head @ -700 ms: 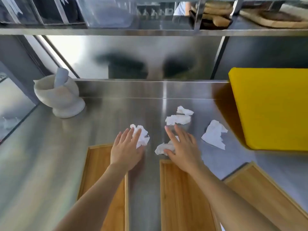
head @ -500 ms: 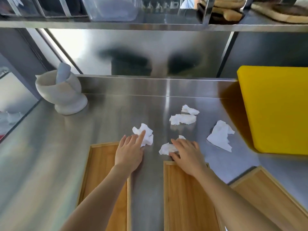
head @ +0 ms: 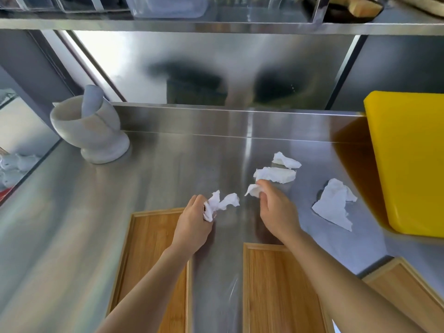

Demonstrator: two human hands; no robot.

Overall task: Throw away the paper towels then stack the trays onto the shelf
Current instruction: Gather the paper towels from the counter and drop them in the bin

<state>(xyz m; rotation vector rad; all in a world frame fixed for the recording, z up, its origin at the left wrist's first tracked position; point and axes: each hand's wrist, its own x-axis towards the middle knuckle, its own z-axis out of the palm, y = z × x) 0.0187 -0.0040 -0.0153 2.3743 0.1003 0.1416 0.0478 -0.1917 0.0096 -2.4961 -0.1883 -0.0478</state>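
My left hand (head: 193, 227) grips a crumpled white paper towel (head: 222, 204) just above the steel counter. My right hand (head: 276, 212) pinches a smaller crumpled paper towel (head: 253, 190). Three more paper towels lie on the counter: one (head: 276, 174) just beyond my right fingers, one (head: 286, 161) farther back, and a flatter one (head: 334, 204) to the right. Three wooden trays sit at the near edge: a left tray (head: 149, 236) under my left forearm, a middle tray (head: 271, 284) under my right forearm, and a right tray (head: 413, 294). The steel shelf (head: 216, 26) runs overhead.
A white stone mortar with its pestle (head: 91, 131) stands at the back left. A thick yellow cutting board (head: 408, 162) lies at the right. The shelf carries a clear plastic container (head: 165, 6) and wooden boards (head: 355, 7). A steel backsplash (head: 216, 68) closes the rear.
Both hands, flat over the towels before, have closed on one towel each and lifted them slightly off the counter.
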